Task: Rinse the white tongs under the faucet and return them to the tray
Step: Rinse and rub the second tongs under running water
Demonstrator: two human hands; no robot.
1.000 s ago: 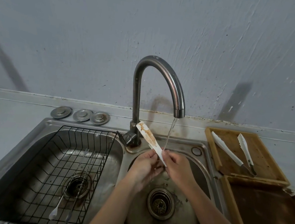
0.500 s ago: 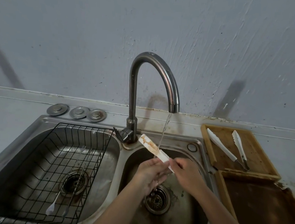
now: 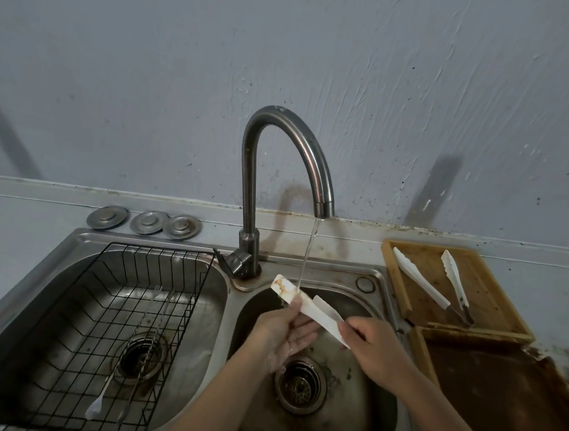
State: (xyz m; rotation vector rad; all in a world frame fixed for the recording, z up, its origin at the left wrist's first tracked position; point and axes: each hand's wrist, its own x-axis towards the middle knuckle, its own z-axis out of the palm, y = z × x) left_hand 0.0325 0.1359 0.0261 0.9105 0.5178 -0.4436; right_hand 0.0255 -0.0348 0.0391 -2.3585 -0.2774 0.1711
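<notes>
White tongs (image 3: 314,310) with brown stains on the tip lie across both my hands over the right sink basin. Water runs from the curved faucet (image 3: 282,167) onto the stained tip. My left hand (image 3: 283,332) cups the tongs near the tip, thumb on top. My right hand (image 3: 372,352) grips the handle end. The two arms of the tongs are spread apart. A wooden tray (image 3: 407,294) on the counter to the right holds a second pair of white tongs (image 3: 448,288).
The left basin holds a black wire rack (image 3: 103,306) with a utensil (image 3: 102,395) lying in it. Three metal drain covers (image 3: 145,222) sit behind the sink. A second, darker wooden tray (image 3: 501,399) lies nearer on the right. The drain strainer (image 3: 299,385) is below my hands.
The tongs have tilted down toward horizontal and their stained tip has moved into the water stream. My right hand slid out toward the handle end, and the arms of the tongs spread.
</notes>
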